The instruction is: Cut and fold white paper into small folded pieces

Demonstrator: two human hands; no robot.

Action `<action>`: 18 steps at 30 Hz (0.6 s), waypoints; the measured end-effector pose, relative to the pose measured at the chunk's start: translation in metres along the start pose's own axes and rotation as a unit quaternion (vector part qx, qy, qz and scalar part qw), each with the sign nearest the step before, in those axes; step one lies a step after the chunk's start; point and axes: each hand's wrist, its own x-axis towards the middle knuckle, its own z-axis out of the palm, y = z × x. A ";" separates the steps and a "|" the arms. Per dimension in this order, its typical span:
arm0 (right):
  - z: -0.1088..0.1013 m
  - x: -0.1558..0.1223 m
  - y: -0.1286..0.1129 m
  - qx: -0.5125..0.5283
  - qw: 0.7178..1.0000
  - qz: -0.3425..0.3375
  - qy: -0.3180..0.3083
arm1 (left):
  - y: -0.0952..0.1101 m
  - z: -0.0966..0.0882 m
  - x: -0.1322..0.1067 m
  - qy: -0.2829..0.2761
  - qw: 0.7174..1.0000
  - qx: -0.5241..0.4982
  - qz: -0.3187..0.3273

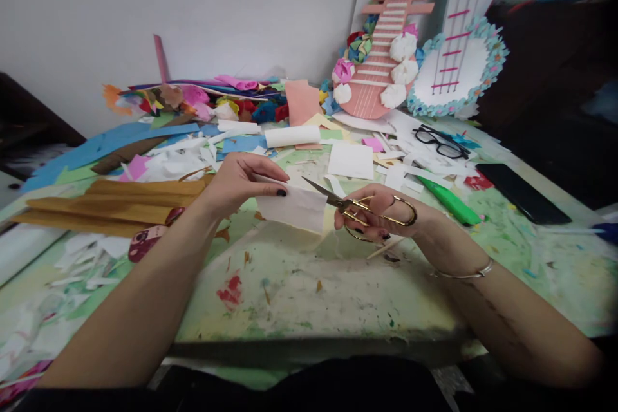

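Between thumb and fingers, my left hand pinches the upper left part of a small white sheet of paper, which hangs over the middle of the table. My right hand grips a pair of gold-handled scissors, fingers through the loops. Their dark blades point left and lie at the paper's upper right edge, parted a little or closed; I cannot tell which. A thin wooden stick lies just under my right hand.
Paint-stained table. Beyond my hands are a white square sheet, a white paper roll and scraps. Brown crepe paper lies left; glasses, a green tube and a black phone right. Paper-decorated instruments lean behind.
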 end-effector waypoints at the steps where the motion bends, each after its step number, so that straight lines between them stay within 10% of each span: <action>1: 0.001 0.000 -0.002 0.012 1.000 0.005 0.011 | 0.000 0.000 0.000 0.002 1.000 0.002 0.000; 18: 0.008 0.002 -0.009 0.032 0.998 0.015 0.051 | -0.010 -0.002 0.005 -0.007 0.996 -0.093 -0.014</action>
